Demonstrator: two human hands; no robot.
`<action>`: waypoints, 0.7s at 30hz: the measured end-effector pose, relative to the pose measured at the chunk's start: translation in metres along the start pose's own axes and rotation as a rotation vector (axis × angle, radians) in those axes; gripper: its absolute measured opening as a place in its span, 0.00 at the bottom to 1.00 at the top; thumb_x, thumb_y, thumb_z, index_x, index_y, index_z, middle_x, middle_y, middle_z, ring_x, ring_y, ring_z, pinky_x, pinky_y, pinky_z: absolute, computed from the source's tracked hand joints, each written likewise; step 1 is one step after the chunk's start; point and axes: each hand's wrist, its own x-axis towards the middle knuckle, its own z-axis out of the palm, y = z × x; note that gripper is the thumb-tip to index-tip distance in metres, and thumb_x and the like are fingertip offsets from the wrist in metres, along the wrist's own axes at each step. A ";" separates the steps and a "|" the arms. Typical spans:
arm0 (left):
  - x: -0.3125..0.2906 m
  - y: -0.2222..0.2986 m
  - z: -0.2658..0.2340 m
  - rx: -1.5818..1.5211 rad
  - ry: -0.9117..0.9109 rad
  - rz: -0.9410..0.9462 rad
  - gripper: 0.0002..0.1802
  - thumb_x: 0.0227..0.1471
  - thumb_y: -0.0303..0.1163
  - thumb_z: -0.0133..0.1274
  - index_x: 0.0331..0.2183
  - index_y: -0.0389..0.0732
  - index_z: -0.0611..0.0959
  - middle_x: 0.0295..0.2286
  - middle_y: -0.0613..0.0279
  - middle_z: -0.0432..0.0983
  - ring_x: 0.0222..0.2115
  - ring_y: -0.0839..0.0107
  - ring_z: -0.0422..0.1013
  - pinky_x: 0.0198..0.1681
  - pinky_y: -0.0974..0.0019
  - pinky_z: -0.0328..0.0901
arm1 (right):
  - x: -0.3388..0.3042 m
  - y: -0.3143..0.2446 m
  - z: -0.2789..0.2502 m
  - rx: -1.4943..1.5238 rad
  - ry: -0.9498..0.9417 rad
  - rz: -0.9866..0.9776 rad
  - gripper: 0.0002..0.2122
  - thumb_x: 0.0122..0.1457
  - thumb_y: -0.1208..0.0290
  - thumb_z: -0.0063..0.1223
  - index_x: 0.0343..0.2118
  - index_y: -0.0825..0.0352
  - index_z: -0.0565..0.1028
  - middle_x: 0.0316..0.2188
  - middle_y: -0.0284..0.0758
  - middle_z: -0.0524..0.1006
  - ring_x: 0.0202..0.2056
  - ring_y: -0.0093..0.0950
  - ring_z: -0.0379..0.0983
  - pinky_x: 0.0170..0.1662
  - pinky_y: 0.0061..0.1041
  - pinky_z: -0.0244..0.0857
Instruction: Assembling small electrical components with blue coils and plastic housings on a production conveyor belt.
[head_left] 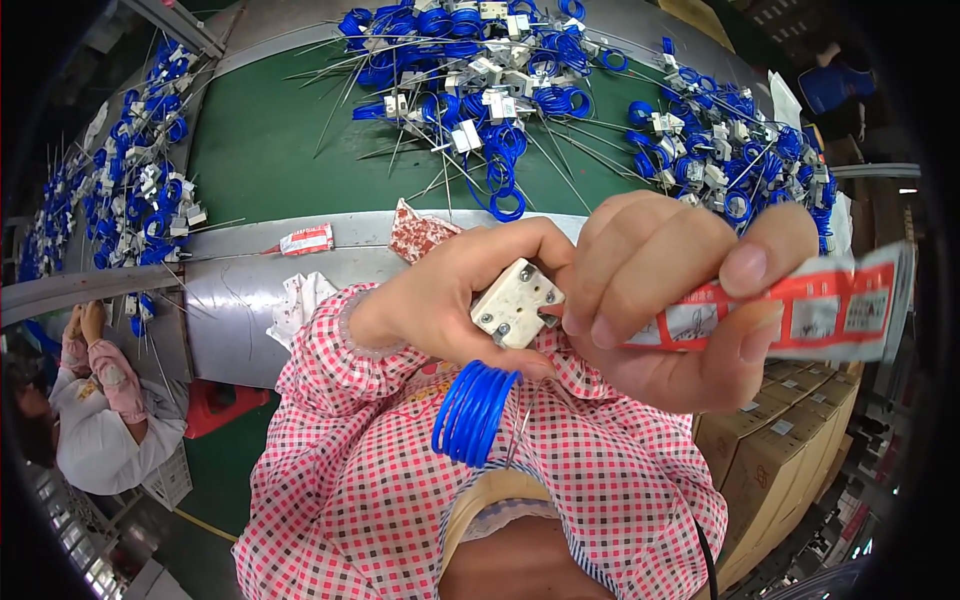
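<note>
My left hand (pixel 440 290) grips a small white ceramic block (pixel 515 303) with metal screws and small holes in its face. A coil of blue wire (pixel 475 412) hangs below that hand, with thin metal ends beside it. Between the fingers and thumb of my right hand (pixel 680 290) is a red and white squeeze tube (pixel 790 315). The tube's tip is right at the block's right edge, partly behind my fingertips; whether it touches cannot be seen.
A large pile of blue coils with white blocks (pixel 480 80) covers the far belt, with more heaps at right (pixel 720 140) and left (pixel 140 190). Another tube (pixel 305 240) and a stained cloth (pixel 422 232) lie on the metal edge. A co-worker (pixel 115 410) sits left; cartons (pixel 770 440) stand right.
</note>
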 end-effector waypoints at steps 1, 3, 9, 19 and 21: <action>0.000 0.001 0.001 0.000 0.002 0.003 0.26 0.30 0.33 0.65 0.32 0.38 0.70 0.27 0.66 0.67 0.27 0.79 0.64 0.30 0.74 0.60 | -0.001 0.000 0.000 -0.053 -0.020 -0.031 0.10 0.59 0.63 0.30 0.35 0.65 0.57 0.09 0.35 0.64 0.06 0.22 0.53 0.09 0.18 0.49; 0.000 0.003 0.002 -0.022 -0.001 -0.027 0.25 0.30 0.32 0.64 0.32 0.38 0.70 0.26 0.67 0.67 0.27 0.79 0.64 0.29 0.75 0.60 | 0.000 0.003 0.002 -0.009 -0.054 -0.097 0.11 0.59 0.61 0.29 0.35 0.65 0.57 0.10 0.34 0.65 0.06 0.22 0.55 0.09 0.17 0.50; -0.001 0.001 0.003 0.053 -0.029 0.030 0.23 0.29 0.31 0.64 0.30 0.39 0.70 0.25 0.68 0.67 0.25 0.80 0.63 0.28 0.76 0.59 | -0.010 0.005 0.005 -0.084 0.054 -0.229 0.12 0.59 0.61 0.27 0.35 0.65 0.57 0.11 0.33 0.65 0.07 0.22 0.58 0.09 0.16 0.51; -0.007 0.000 0.007 0.008 0.041 0.059 0.23 0.29 0.32 0.64 0.29 0.38 0.70 0.23 0.68 0.67 0.23 0.80 0.64 0.26 0.76 0.60 | -0.006 0.010 0.014 0.159 0.067 -0.178 0.13 0.60 0.59 0.26 0.33 0.65 0.57 0.11 0.34 0.64 0.07 0.23 0.58 0.08 0.16 0.50; -0.007 0.000 0.006 0.016 0.046 0.039 0.23 0.28 0.32 0.64 0.29 0.38 0.70 0.24 0.68 0.67 0.23 0.80 0.64 0.26 0.76 0.60 | -0.006 0.010 0.012 0.157 0.051 -0.166 0.13 0.60 0.59 0.27 0.33 0.65 0.56 0.11 0.34 0.64 0.07 0.23 0.58 0.07 0.17 0.50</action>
